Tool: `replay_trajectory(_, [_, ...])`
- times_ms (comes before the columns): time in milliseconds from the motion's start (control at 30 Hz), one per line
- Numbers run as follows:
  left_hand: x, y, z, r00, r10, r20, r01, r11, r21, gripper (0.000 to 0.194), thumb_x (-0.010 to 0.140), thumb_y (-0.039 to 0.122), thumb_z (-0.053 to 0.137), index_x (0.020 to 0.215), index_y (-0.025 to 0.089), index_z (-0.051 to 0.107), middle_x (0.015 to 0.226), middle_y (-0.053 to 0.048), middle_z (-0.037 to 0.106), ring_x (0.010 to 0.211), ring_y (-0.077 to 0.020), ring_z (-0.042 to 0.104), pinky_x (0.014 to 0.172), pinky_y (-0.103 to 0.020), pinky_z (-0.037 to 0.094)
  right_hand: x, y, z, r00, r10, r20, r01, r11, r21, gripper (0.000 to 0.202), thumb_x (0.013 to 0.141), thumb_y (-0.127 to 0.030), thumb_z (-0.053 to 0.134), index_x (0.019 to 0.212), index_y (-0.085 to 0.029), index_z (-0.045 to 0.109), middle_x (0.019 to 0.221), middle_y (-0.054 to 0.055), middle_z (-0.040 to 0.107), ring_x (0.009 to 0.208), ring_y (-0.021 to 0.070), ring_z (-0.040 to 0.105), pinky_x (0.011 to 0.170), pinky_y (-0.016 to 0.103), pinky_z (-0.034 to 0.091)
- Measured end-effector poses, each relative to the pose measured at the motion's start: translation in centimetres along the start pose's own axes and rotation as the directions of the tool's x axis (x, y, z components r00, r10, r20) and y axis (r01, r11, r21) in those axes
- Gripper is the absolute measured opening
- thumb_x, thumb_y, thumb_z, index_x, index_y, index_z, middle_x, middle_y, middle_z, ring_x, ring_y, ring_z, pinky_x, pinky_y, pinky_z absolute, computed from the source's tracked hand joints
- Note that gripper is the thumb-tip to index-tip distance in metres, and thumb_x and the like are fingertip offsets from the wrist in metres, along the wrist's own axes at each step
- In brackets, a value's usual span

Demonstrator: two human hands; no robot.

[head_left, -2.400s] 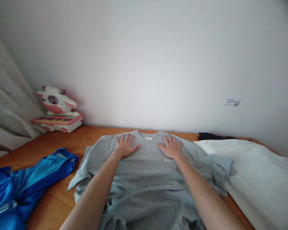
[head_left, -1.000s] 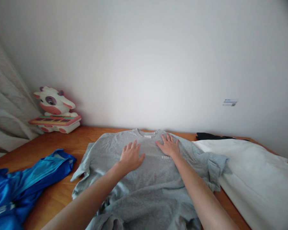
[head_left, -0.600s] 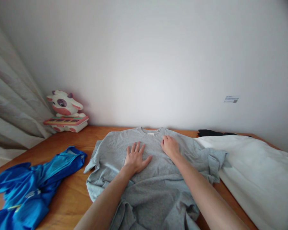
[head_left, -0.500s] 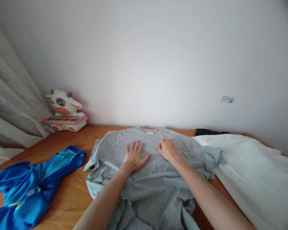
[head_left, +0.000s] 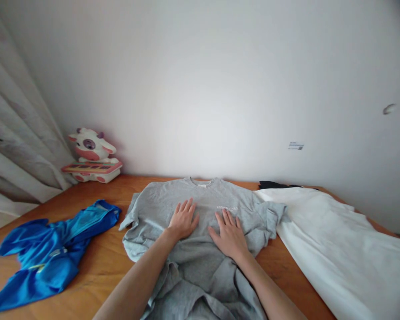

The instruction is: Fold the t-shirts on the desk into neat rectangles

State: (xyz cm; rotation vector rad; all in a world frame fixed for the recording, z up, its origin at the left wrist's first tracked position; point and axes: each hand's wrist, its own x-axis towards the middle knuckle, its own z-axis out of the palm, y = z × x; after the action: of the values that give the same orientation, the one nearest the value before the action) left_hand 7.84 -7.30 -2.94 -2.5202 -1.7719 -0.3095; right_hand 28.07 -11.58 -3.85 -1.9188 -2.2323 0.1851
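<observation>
A grey T-shirt [head_left: 206,195] lies front up, its collar toward the wall and small pale lettering on its chest. The upper part is fairly smooth, while the lower part is bunched in folds near me. My left hand [head_left: 183,218] rests flat on the left side of the chest, fingers stretched out. On the right side, just below the lettering, my right hand [head_left: 230,234] lies palm down with its fingers spread. Neither hand grips the cloth. The shirt's right sleeve [head_left: 275,215] is crumpled beside a white garment.
A crumpled blue garment [head_left: 63,249] lies to the left on the wooden table [head_left: 100,275]. At the back left stands a cow toy with a keyboard [head_left: 93,166], beside a curtain [head_left: 20,129]. White cloth [head_left: 336,240] covers the right side, with a black item [head_left: 273,184] behind it.
My right hand has come down the chest toward me and gone from curled to flat and spread, uncovering the lettering. My left hand stays flat in about the same place. The view has turned slightly right.
</observation>
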Motion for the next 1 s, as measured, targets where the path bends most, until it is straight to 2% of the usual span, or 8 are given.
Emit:
replay_trajectory(133, [-3.6,0.4,-2.9,0.994,0.018,0.109,-0.016,1.000,-0.018,0.047,0.098,0.035,0.050,0.139,0.015,0.058,0.152,-0.016,0.053,0.140,-0.0342,0.049,0.115,-0.054,0.041,-0.3,0.1,-0.1,1.000,-0.011,-0.022,0.011,1.000,0.021,0.069,0.099,-0.055,0.042,0.155,-0.015,0.041,0.165,0.019,0.028,0.154,0.0294,0.024,0.123,0.052,0.015])
replay_trajectory(300, [-11.1,0.7,-6.6,0.995,0.082,0.055,-0.078,0.995,-0.060,0.033,0.099,0.032,0.049,0.122,0.022,0.069,0.131,-0.009,0.071,0.117,-0.0277,0.068,0.104,-0.044,0.053,-0.9,0.5,0.2,0.976,-0.037,-0.213,0.056,0.995,0.086,0.052,0.096,-0.048,0.051,0.135,-0.015,0.061,0.149,0.019,0.053,0.141,0.0304,0.045,0.117,0.047,0.031])
replay_trajectory(467, [-19.6,-0.3,-6.5,0.976,0.079,-0.204,-0.100,0.990,-0.099,0.041,0.091,0.050,0.063,0.128,0.033,0.067,0.136,-0.006,0.068,0.119,-0.0297,0.067,0.099,-0.044,0.058,-2.3,0.3,-0.4,0.914,-0.147,-0.378,0.228,0.957,0.179,0.020,0.094,-0.029,0.052,0.099,-0.018,0.068,0.105,0.011,0.068,0.104,0.0255,0.062,0.097,0.039,0.047])
replay_trajectory(567, [-23.1,-1.8,-6.1,0.967,0.104,-0.235,-0.128,0.988,-0.090,0.054,0.079,0.057,0.073,0.130,0.040,0.066,0.138,-0.003,0.067,0.120,-0.0323,0.067,0.097,-0.043,0.061,-4.9,0.7,-1.9,0.898,-0.212,-0.387,0.328,0.907,0.264,0.018,0.096,-0.028,0.050,0.092,-0.022,0.066,0.097,0.007,0.066,0.097,0.0229,0.062,0.094,0.038,0.049])
replay_trajectory(700, [-24.7,-3.4,-6.6,0.985,0.068,-0.158,-0.093,0.983,-0.157,0.051,0.082,0.036,0.070,0.132,0.039,0.065,0.142,-0.002,0.064,0.124,-0.0288,0.065,0.103,-0.039,0.057,-10.8,2.9,-5.3,0.926,-0.280,-0.252,0.366,0.829,0.423,0.024,0.098,-0.044,0.053,0.099,-0.025,0.068,0.106,0.007,0.067,0.106,0.0219,0.063,0.097,0.036,0.049])
replay_trajectory(833, [-24.1,-4.4,-7.6,0.993,0.109,-0.040,-0.116,0.955,-0.272,0.058,0.072,0.012,0.058,0.124,0.035,0.070,0.143,-0.001,0.063,0.132,-0.0263,0.059,0.110,-0.039,0.051,-16.0,5.7,-7.2,0.907,-0.421,0.031,0.375,0.837,0.398,0.073,0.064,-0.065,0.084,0.128,-0.033,0.067,0.140,0.010,0.059,0.128,0.0321,0.057,0.109,0.046,0.046])
replay_trajectory(867, [-24.0,-4.7,-7.8,0.992,0.121,-0.022,-0.122,0.947,-0.299,0.058,0.070,0.010,0.055,0.120,0.035,0.071,0.141,0.000,0.065,0.132,-0.0254,0.059,0.110,-0.038,0.051,-16.8,6.2,-7.1,0.912,-0.408,0.048,0.361,0.852,0.379,0.070,0.064,-0.062,0.086,0.126,-0.035,0.069,0.143,0.010,0.058,0.130,0.0335,0.056,0.110,0.048,0.046])
replay_trajectory(1000, [-24.3,-6.5,-8.1,0.999,0.035,-0.026,-0.042,0.930,-0.366,0.049,0.078,0.017,0.050,0.119,0.031,0.072,0.126,-0.002,0.074,0.117,-0.0233,0.069,0.102,-0.031,0.054,-18.2,6.4,-6.3,0.954,-0.298,-0.023,0.281,0.869,0.407,0.013,0.090,-0.040,0.066,0.093,-0.030,0.074,0.137,0.008,0.065,0.128,0.0283,0.060,0.108,0.044,0.048])
